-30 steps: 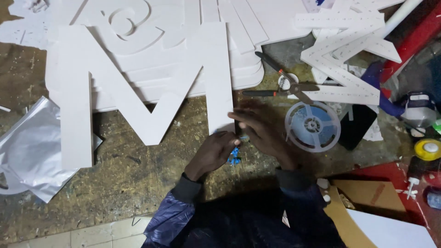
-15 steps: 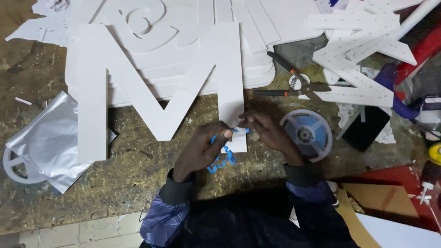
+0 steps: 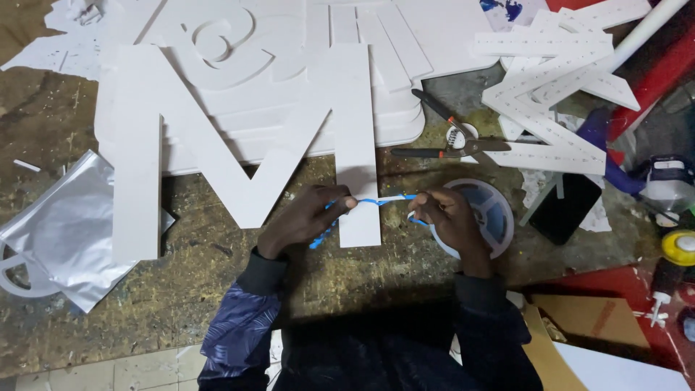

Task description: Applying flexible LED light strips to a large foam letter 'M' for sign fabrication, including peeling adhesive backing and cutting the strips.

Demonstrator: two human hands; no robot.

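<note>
A big white foam letter shaped like an M lies flat on the worn workbench. My left hand rests over the bottom of its right leg and pinches a thin blue strip. My right hand grips the other end of that strip, stretched between both hands. The strip's loose blue tail hangs below my left hand. A round reel lies just under and right of my right hand.
More white foam cut-outs are stacked behind the letter, and perforated white pieces lie at the right. Pliers, a black phone, a silver foil bag, a yellow tape roll and cardboard surround the work spot.
My hands have drawn apart, the right one moving right over the reel. The blue strip, bunched under them before, is now pulled out straight between them.
</note>
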